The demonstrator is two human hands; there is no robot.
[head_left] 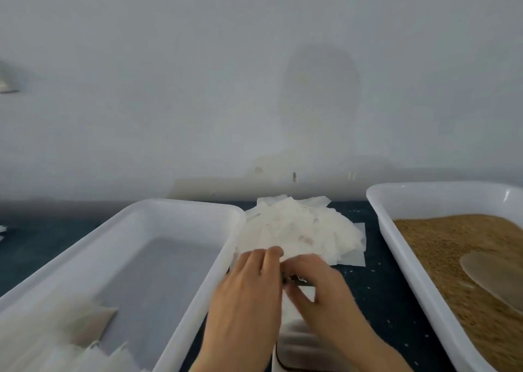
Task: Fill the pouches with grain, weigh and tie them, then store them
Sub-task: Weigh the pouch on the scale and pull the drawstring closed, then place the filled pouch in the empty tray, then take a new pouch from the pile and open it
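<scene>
Lower centre, between the white storage tray (181,204) and the grain tray (379,218): the right hand (317,284) pinches one pouch (295,305) at the pouch heap (297,230), judged light, limp and tearable, best held by its rim, while the left hand (249,295) touches it, its grip indiscernible.

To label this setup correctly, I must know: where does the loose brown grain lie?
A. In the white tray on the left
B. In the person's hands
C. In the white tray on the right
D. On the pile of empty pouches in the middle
C: the brown grain fills the right tray, while the left tray shows only pale pouches in its near corner.
</scene>
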